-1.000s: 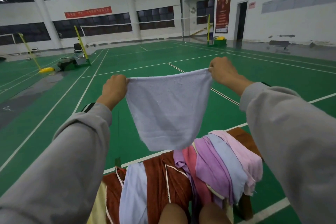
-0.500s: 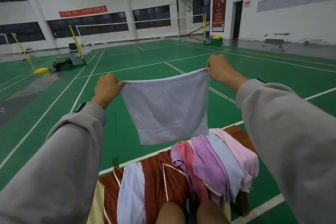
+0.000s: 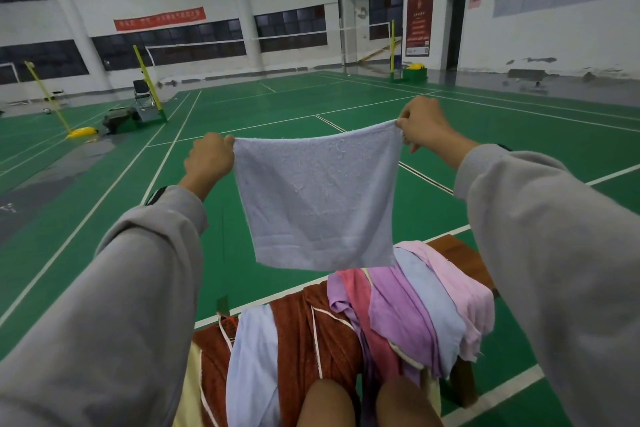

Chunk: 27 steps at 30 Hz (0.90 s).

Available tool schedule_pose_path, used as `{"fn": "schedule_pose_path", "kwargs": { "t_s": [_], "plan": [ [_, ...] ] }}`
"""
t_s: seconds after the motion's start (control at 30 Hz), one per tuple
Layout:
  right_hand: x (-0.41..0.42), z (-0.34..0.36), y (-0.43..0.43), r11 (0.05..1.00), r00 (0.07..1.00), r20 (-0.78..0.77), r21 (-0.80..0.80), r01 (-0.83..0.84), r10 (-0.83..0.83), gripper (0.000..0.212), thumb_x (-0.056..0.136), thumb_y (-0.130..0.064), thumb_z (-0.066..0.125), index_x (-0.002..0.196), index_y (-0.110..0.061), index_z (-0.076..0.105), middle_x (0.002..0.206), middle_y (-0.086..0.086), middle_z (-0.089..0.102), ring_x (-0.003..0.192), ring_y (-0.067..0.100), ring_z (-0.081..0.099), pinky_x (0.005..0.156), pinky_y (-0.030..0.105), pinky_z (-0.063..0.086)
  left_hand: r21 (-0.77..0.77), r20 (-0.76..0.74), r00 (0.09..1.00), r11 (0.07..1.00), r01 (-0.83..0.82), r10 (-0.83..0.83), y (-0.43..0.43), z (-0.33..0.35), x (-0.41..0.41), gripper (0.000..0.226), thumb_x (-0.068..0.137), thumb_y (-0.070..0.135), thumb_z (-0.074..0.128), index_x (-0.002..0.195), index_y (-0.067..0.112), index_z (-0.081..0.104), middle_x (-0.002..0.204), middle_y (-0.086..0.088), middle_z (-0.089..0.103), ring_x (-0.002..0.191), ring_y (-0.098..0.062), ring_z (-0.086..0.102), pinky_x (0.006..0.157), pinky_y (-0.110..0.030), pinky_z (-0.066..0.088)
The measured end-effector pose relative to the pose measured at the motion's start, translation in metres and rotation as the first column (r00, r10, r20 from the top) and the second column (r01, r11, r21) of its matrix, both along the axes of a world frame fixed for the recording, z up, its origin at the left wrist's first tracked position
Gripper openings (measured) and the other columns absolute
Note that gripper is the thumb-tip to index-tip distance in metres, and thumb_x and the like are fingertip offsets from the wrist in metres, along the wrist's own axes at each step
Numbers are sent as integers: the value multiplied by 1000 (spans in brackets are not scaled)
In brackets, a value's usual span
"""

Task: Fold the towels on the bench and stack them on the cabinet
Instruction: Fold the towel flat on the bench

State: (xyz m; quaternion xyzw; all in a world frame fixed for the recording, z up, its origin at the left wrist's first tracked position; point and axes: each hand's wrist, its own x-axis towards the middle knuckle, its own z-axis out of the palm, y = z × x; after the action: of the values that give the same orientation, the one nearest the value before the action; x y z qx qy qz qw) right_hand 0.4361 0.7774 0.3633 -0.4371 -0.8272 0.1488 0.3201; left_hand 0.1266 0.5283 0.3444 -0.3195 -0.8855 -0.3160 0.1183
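The towel [image 3: 318,204], pale lilac, hangs flat in the air, spread by its 2 top corners above the far edge of the bench [image 3: 460,260]. The left hand [image 3: 209,158] has its fingers curled round the left corner, thumb pressed against the cloth. The right hand [image 3: 422,125] pinches the right corner between thumb and bent fingers. The lower edge hangs free, just above the pile [image 3: 408,308] of unfolded towels draped over the bench (pink, purple, blue, rust and cream, overlapping). The cabinet is not in view.

Judging by this, the first fold is about to be made, and several things could spoil it:

- Each grip takes only a small bit of corner. If 1 pinch loosens while the hands come together, that side would drop onto the pile or the green floor [image 3: 277,107].
- The right corner sits higher than the left, so the top edge slopes. Bringing the corners together like this would likely give a skewed fold.
- The free hem could brush the pile as the towel lowers, then catch and wrinkle or drag a loose towel off the bench.
- With no bare flat surface in reach, a fold made in mid-air may come out uneven and stack badly.
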Motion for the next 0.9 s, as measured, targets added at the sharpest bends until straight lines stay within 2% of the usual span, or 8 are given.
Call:
{"fn": "schedule_pose_path", "kwargs": {
  "t_s": [0.13,0.27,0.4,0.57,0.67,0.73,0.83,0.9],
  "plan": [
    [-3,1,0,998,998,-36,-56,40,-42,17,99,5,55,102,6,72,119,21,66,56,33,72,51,38,62,168,151,987,985,30,-56,5,0,-6,48,105,42,49,76,6,61,80,-14,67,72,-26,63,81,-47,59],
    [0,-1,-2,999,999,-2,-14,44,-44,22,101,0,53,111,2,72,117,16,68,60,28,66,47,32,53,229,204,973,971,63,-111,7,0,1,45,104,32,56,65,11,57,67,-9,62,70,-26,65,68,-37,53],
    [2,-3,1,999,999,-15,-42,31,-32,21,101,-3,54,110,2,73,115,15,70,60,26,66,44,28,49,277,269,949,957,87,-164,5,1,7,36,103,27,60,77,3,65,78,-19,70,68,-32,71,65,-40,60],
    [1,-6,3,997,998,-51,-78,20,-24,20,101,-4,57,108,0,75,113,14,70,56,25,67,33,20,44,342,338,918,936,84,-206,5,2,9,31,103,24,61,81,2,61,87,-16,66,74,-39,75,76,-45,64],
    [0,-9,4,993,996,-81,-121,19,-29,21,100,-6,58,108,-5,77,112,11,72,58,24,66,38,23,46,341,375,903,937,76,-210,2,-1,10,28,103,21,61,92,-4,66,85,-21,68,71,-38,75,74,-44,64],
    [-1,-13,5,972,996,-83,-236,15,-36,22,97,-4,54,106,-3,74,100,12,75,60,25,66,44,26,47,294,378,905,952,81,-194,-1,-8,11,27,103,20,61,90,-3,65,83,-25,69,63,-35,73,65,-43,64],
    [-6,-21,2,869,992,-121,-495,-21,-46,25,97,-3,34,114,3,51,60,11,71,43,22,65,48,23,44,172,327,936,982,77,-131,-4,-20,6,35,102,23,62,78,-1,66,72,-20,68,57,-29,65,53,-36,58],
    [-9,-25,-1,800,987,-158,-597,-62,-41,31,96,-6,23,120,1,41,54,11,68,42,23,67,50,24,47,105,291,953,993,54,-83,-3,-28,3,39,101,24,61,71,0,65,60,-14,63,47,-24,56,47,-29,49]
  ]
}}
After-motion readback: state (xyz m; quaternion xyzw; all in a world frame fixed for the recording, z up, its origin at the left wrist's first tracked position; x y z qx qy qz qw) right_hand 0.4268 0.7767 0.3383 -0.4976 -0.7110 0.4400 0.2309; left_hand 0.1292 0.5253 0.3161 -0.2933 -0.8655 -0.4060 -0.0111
